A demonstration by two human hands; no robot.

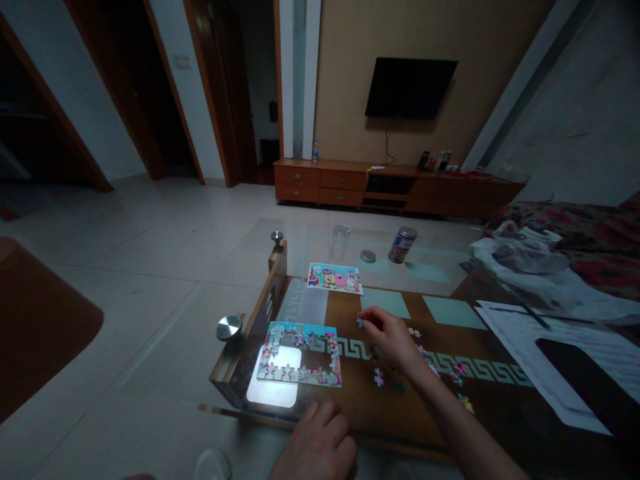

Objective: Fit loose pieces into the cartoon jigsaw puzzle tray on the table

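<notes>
Hands (390,335), one pinching puzzle piece (359,322), canister label (399,251) illegible

- We can read no text, brand, number or sign anywhere in view.
- On the canister (403,245) with the silvery lid we see a colourful printed label, but its wording is too small and dim for us.
- On the paper sheets (520,340) at the right of the surface (350,413) we make out faint lines of marks, too blurred to read.
- On the bottle (315,151) atop the cabinet (299,177) we notice a bluish band; we cannot tell any lettering on it.
- On the picture card (334,279) and the partly built jigsaw (287,375) we see coloured printing, with nothing legible to us.
</notes>
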